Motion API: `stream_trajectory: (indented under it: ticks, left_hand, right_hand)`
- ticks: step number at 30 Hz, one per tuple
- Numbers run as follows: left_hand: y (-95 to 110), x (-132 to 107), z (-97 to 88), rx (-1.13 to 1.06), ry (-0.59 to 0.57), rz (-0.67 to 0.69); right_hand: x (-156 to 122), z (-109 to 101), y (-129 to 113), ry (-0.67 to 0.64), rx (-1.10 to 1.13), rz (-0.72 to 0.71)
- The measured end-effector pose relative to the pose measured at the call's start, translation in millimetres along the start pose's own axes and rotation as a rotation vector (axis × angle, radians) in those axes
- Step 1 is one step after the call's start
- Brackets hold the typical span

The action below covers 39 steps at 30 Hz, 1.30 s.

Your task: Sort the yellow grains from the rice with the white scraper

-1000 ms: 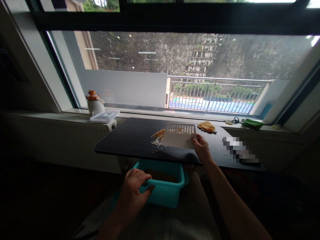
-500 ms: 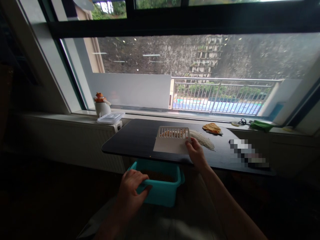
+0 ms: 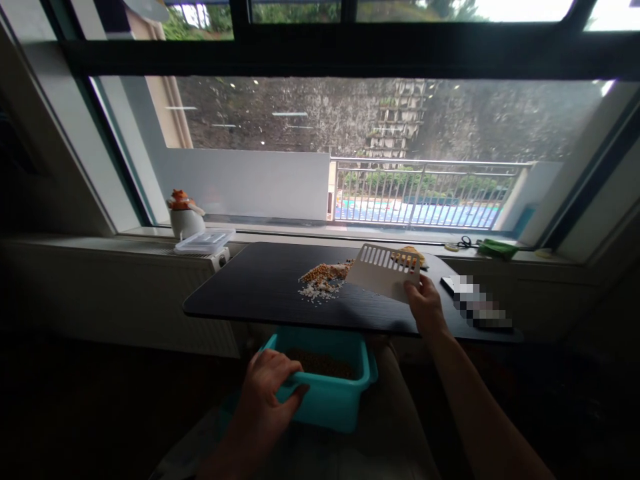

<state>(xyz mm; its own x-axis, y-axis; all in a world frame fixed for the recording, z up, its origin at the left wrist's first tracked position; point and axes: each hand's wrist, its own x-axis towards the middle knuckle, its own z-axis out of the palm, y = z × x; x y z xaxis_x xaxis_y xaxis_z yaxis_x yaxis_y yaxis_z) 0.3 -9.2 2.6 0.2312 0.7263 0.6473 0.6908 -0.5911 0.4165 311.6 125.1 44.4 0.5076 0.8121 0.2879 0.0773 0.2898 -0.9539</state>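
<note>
My right hand (image 3: 426, 301) grips the near corner of a white slotted scoop (image 3: 384, 269) and holds it tilted just above the dark table (image 3: 260, 293). Left of the scoop lies a small heap of yellow-brown grains and white rice (image 3: 323, 280). My left hand (image 3: 267, 387) is closed on the rim of a teal plastic tub (image 3: 330, 390) that rests on my lap below the table's front edge. Brown grains lie inside the tub.
A yellow cloth (image 3: 417, 253) peeks out behind the scoop. A blurred dark object (image 3: 475, 303) lies at the table's right. On the sill stand a white cup with an orange figure (image 3: 183, 215), a clear lidded box (image 3: 204, 241), scissors (image 3: 467, 243) and a green item (image 3: 495, 249).
The scoop was lying flat over the grains half a second ago; now it is lifted, tilted and shifted right, and the grain heap shows on the table. My left hand stays on the tub.
</note>
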Motion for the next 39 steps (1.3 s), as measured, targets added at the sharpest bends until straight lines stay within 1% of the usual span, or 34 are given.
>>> stream_trajectory:
  ticks: [2, 4, 8, 11, 14, 21, 27, 33, 39]
  left_hand:
    - [1.8, -0.9, 7.4, -0.023, -0.025, 0.001]
    - [3.1, -1.3, 11.0, -0.036, -0.048, 0.007]
    - [3.9, 0.1, 9.2, -0.056, -0.064, 0.041]
    - [3.2, 1.0, 7.3, -0.055, -0.029, 0.061]
    - [2.6, 0.8, 7.6, -0.045, -0.002, 0.069]
    - [3.5, 1.3, 8.3, -0.049, -0.023, 0.061]
    - [3.4, 1.1, 9.2, -0.038, -0.047, 0.048]
    - [4.8, 2.2, 10.5, -0.033, -0.048, 0.04]
    - [6.2, 1.5, 9.5, -0.048, -0.058, 0.026]
  right_hand:
    - [5.8, -1.6, 1.9, -0.007, -0.036, 0.001]
    - [7.0, 4.4, 5.5, -0.016, -0.076, -0.012]
    - [6.5, 21.3, 15.3, -0.001, -0.103, -0.033]
    - [8.4, 26.6, 21.0, 0.016, -0.121, -0.035]
    - [10.8, 25.8, 23.0, 0.009, -0.137, -0.023]
    - [13.2, 21.2, 22.6, 0.005, -0.147, 0.006]
    - [15.3, 27.4, 24.6, -0.023, -0.145, 0.001]
    - [10.8, 32.3, 23.0, -0.064, -0.137, 0.004]
    - [7.0, 26.4, 17.2, -0.07, -0.129, 0.013]
